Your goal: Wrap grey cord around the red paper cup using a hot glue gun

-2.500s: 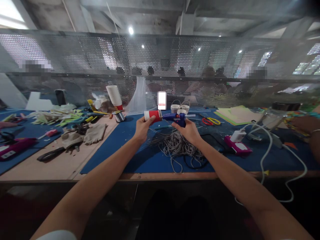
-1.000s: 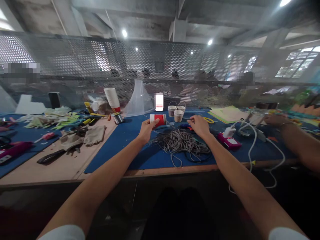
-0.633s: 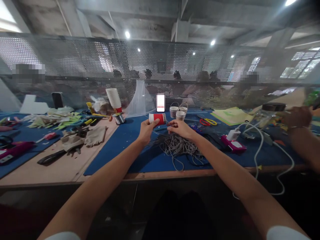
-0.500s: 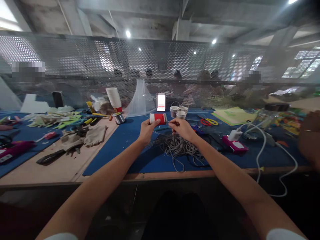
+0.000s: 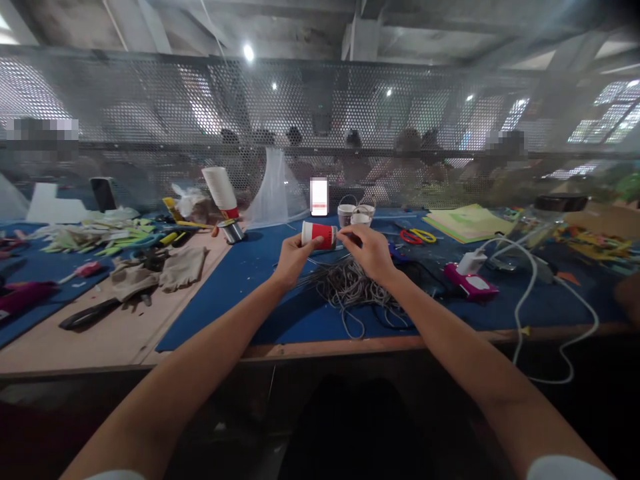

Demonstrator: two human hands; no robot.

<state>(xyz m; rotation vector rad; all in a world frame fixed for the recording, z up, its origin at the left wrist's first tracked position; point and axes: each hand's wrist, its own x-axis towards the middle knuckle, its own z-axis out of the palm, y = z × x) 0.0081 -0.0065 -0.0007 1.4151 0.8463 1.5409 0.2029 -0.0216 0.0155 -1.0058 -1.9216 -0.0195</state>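
A red and white paper cup lies sideways in the air above the blue mat, gripped by my left hand around its left end. My right hand is at the cup's right end with its fingers pinched there; what they pinch is too small to make out. A tangle of grey cord lies on the mat just below both hands. A blue glue gun lies partly hidden behind my right hand.
Small cord-wrapped cups, a phone, red and yellow scissors, green paper sheets, a pink device with white cables, a cup stack, gloves and scraps crowd the bench. A perforated screen backs it.
My right hand set the blue glue gun down on the mat, then came back to the cup's right end. The left hand kept holding the cup. A neighbour's arm at the right withdrew.
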